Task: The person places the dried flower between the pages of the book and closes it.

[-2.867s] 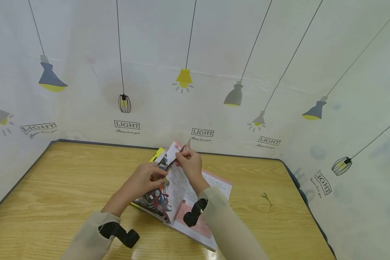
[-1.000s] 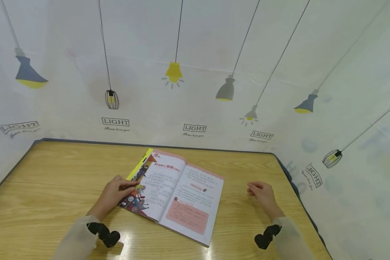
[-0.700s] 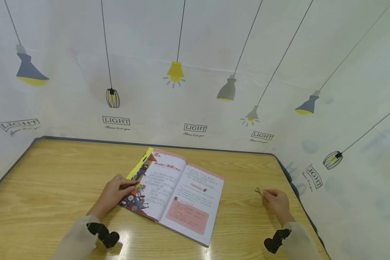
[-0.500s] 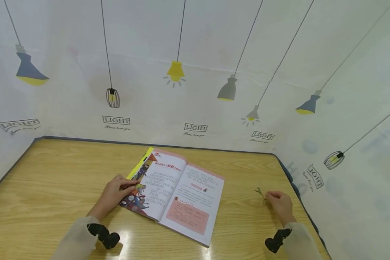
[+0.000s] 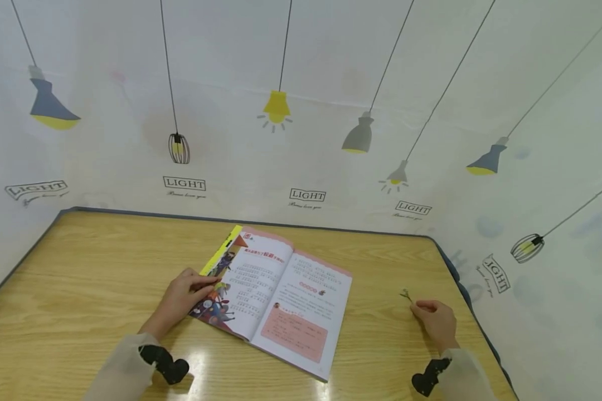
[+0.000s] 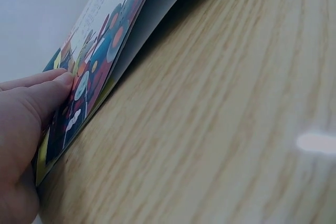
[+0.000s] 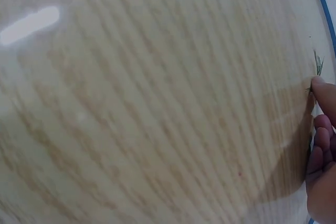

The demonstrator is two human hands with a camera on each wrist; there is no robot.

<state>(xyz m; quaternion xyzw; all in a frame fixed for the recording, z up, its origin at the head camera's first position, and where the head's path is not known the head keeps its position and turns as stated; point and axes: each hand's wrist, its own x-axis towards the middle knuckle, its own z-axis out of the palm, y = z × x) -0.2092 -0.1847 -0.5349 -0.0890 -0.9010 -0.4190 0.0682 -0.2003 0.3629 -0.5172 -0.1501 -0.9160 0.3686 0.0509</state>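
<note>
In the head view an open printed book (image 5: 308,301) lies aslant on the wooden table, its left page bordered by a colourful cartoon picture. My left hand (image 5: 183,298) holds the book's left edge, thumb over the picture; the left wrist view shows that thumb (image 6: 55,90) on the page and part of the hand low beside the cover's corner. Right of the book, my right hand (image 5: 436,322) pinches a small thin-stemmed flower sprig (image 5: 406,294) between thumb and forefinger, low over the table. In the right wrist view the sprig's green tip (image 7: 318,62) sticks out past the fingertips.
A pale wall sheet (image 5: 241,150) printed with hanging lamps rises behind the table (image 5: 120,250). Dark blue edging (image 5: 145,213) runs along the table's back and sides. Glare from a light shows on the tabletop near the front.
Both hands were turning a page at first. My left hand then settled at the book's left edge, while my right went to the sprig on the right and took it between finger and thumb.
</note>
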